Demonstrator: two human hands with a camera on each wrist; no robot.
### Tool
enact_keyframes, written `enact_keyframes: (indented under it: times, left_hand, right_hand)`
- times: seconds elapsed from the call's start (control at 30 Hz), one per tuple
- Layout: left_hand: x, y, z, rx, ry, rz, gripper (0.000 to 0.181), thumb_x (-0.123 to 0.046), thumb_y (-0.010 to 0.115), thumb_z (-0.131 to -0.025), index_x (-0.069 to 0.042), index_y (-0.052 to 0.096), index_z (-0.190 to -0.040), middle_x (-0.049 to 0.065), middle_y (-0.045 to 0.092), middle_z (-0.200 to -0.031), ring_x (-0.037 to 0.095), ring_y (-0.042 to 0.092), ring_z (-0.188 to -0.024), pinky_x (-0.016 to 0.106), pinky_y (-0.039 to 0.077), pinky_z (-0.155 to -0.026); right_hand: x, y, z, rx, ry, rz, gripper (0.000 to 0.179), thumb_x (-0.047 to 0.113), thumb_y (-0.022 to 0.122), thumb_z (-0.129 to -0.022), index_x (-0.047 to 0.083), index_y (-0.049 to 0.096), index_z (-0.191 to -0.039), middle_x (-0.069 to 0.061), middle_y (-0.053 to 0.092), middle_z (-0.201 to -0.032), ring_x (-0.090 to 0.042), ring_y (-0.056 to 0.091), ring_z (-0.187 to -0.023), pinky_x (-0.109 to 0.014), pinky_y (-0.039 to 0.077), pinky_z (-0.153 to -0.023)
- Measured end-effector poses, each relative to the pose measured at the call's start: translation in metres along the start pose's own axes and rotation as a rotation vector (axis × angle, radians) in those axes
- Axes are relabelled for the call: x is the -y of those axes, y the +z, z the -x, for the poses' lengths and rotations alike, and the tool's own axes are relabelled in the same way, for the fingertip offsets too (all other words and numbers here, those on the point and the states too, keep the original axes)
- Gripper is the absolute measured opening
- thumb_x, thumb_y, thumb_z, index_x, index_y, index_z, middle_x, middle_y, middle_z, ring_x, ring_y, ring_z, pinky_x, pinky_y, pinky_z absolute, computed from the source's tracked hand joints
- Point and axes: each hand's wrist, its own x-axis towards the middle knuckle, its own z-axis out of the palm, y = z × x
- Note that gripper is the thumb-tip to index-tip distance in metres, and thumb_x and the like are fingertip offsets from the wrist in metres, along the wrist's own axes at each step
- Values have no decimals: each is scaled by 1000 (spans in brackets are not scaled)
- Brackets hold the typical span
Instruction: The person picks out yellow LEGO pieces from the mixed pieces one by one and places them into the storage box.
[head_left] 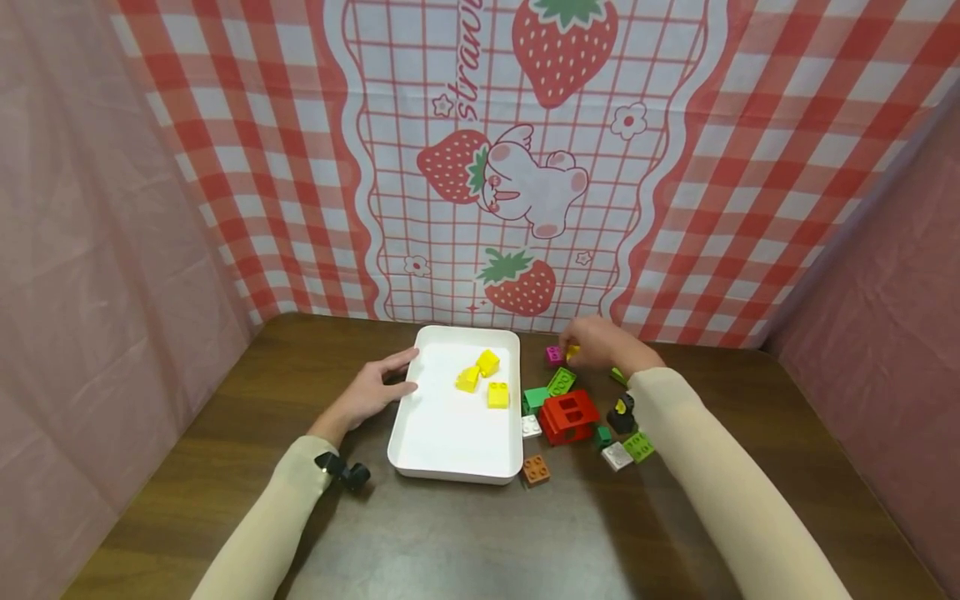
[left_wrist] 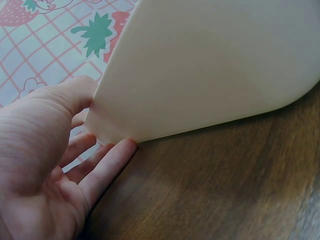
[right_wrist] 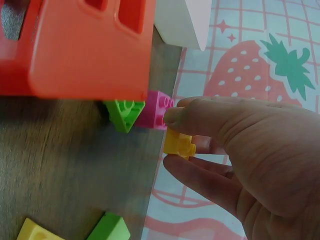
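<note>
At the back of the table my right hand (head_left: 596,343) pinches a small yellow toy brick (right_wrist: 178,143) between thumb and fingers. Right beside it sits a magenta brick (right_wrist: 155,110), with a lime green brick (right_wrist: 125,114) next to that. My left hand (head_left: 369,390) rests against the left side of a white tray (head_left: 450,442). In the left wrist view its fingertips (left_wrist: 127,146) touch the tray's outer wall, fingers fairly straight. Inside the tray lie a yellow square brick (head_left: 498,395) and two other yellow pieces (head_left: 488,362).
Right of the tray are a red window block (head_left: 570,417), green (head_left: 536,400), white (head_left: 530,427) and brown bricks (head_left: 536,470). Near my right forearm stand a black piece (head_left: 621,414), a lime brick (head_left: 639,447) and a pale brick (head_left: 617,456). A strawberry-print cloth (head_left: 525,192) hangs behind.
</note>
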Motion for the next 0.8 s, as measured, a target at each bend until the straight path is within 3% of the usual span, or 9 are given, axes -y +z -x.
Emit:
enact_keyframes:
  times: [0.5, 0.8]
  left_hand:
    - [-1, 0, -1, -3, 6, -6, 68, -11, 74, -108, -5, 48, -170, 19, 42, -181, 46, 36, -171, 67, 27, -140]
    - [-3, 1, 2, 1, -4, -11, 67, -11, 73, -109, -3, 46, -170, 21, 41, -181, 47, 40, -169, 66, 35, -137]
  right_hand:
    - [23, -2, -8, -10, -29, 14, 8, 6, 80, -99, 10, 86, -104, -8, 83, -107, -26, 67, -97, -50, 65, -100]
    - [40, 0, -15, -14, -68, 51, 9, 8, 83, -99, 12, 87, -106, -8, 83, -113, -26, 68, -99, -47, 66, -101]
